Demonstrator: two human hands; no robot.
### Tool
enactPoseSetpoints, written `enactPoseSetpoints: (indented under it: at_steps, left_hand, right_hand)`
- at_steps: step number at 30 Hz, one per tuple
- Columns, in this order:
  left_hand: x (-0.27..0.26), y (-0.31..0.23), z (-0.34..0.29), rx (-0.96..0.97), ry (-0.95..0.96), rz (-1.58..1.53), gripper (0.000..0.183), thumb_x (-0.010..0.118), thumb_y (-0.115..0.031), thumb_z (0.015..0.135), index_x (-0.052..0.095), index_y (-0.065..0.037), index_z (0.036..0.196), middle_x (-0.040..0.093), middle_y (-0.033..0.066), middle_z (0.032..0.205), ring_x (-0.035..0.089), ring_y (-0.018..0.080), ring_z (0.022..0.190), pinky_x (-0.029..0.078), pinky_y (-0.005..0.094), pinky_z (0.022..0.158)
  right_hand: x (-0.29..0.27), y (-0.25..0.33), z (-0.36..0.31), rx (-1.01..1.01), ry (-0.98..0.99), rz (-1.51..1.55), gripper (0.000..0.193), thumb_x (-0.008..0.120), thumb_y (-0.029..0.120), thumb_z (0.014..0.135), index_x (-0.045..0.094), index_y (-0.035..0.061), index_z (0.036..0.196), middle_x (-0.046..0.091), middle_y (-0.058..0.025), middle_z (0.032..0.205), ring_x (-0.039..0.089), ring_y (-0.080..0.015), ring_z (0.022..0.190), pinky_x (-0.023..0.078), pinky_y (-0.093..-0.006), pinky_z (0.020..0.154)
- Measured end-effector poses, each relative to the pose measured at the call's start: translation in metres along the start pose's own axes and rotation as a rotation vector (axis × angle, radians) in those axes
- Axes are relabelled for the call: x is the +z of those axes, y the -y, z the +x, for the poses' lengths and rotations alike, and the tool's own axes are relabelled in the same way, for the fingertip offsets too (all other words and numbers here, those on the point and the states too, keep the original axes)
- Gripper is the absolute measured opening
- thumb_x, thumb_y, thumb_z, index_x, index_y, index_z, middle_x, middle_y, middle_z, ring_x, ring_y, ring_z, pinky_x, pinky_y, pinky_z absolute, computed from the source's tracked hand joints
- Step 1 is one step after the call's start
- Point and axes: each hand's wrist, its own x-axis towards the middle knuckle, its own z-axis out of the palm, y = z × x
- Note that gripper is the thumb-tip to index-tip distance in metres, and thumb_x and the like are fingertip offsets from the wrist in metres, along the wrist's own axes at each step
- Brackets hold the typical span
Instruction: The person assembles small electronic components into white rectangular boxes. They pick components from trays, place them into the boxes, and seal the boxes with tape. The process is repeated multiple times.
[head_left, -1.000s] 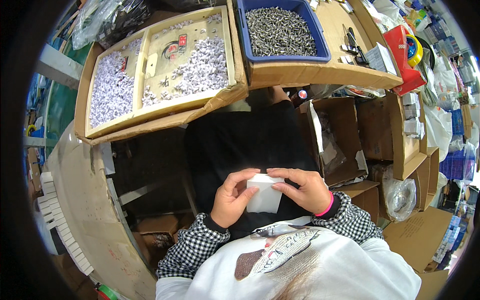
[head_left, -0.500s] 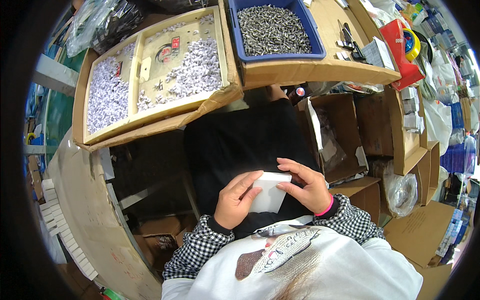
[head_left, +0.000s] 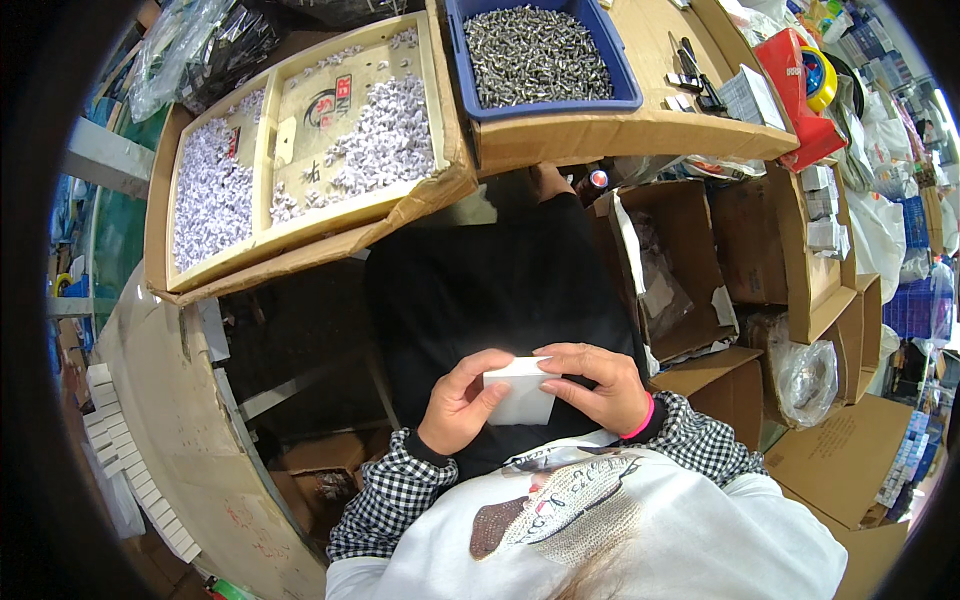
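The white box (head_left: 520, 400) is between the two hands, over the black-clad lap (head_left: 480, 285) and near the shirt (head_left: 600, 510); whether its lower edge rests on the lap, I cannot tell. Each grip is narrow and holds the box: the left hand (head_left: 460, 403) at its upper left, the right hand (head_left: 606, 394) at its upper right, thumbs toward the near face, fingers by the top edge. Too much thumb pressure could dent the wall, which looks thin, or skew the top. If one grip loosened alone, the box could swing and slide off the lap, since smooth faces would offer little hold.
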Motion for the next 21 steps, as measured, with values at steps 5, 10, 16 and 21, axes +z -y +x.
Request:
enactPoseSetpoints:
  at_steps: [5,10,16,21]
  left_hand:
    - [0.005,0.000,-0.004,0.012,-0.001,0.033,0.024,0.057,-0.003,0.089,0.058,-0.006,0.113,0.059,0.0106,0.114,0.058,0.0173,0.101,0.047,0.0275,0.086]
    - [0.005,-0.014,0.008,0.124,-0.084,-0.036,0.019,0.056,-0.003,0.090,0.059,-0.007,0.109,0.059,0.0097,0.111,0.057,0.0172,0.100,0.044,0.0263,0.087]
    - [0.022,-0.020,0.015,0.123,-0.078,-0.003,0.026,0.057,-0.001,0.089,0.055,-0.007,0.114,0.054,0.0106,0.116,0.053,0.0174,0.104,0.044,0.0275,0.088]
    - [0.027,-0.006,0.012,0.045,-0.052,-0.010,0.026,0.061,0.000,0.086,0.058,-0.006,0.111,0.057,0.0118,0.115,0.057,0.0190,0.103,0.046,0.0282,0.087]
  right_hand:
    - [0.007,-0.002,-0.004,-0.043,0.017,0.036,0.023,0.071,0.005,0.077,0.065,0.0011,0.099,0.066,-0.0153,0.103,0.066,-0.0254,0.091,0.054,-0.0296,0.076]
    - [0.004,0.002,0.006,0.004,-0.052,0.088,0.028,0.069,0.005,0.080,0.064,0.0022,0.107,0.065,-0.0147,0.103,0.066,-0.0221,0.090,0.052,-0.0271,0.078]
    - [-0.023,0.006,0.013,0.080,0.075,0.102,0.029,0.069,0.008,0.080,0.062,0.0019,0.108,0.066,-0.0119,0.097,0.065,-0.0168,0.081,0.052,-0.0261,0.074]
    - [-0.020,-0.003,0.001,0.057,0.039,0.110,0.024,0.070,0.007,0.079,0.063,0.0005,0.101,0.066,-0.0109,0.092,0.064,-0.0161,0.074,0.052,-0.0250,0.069]
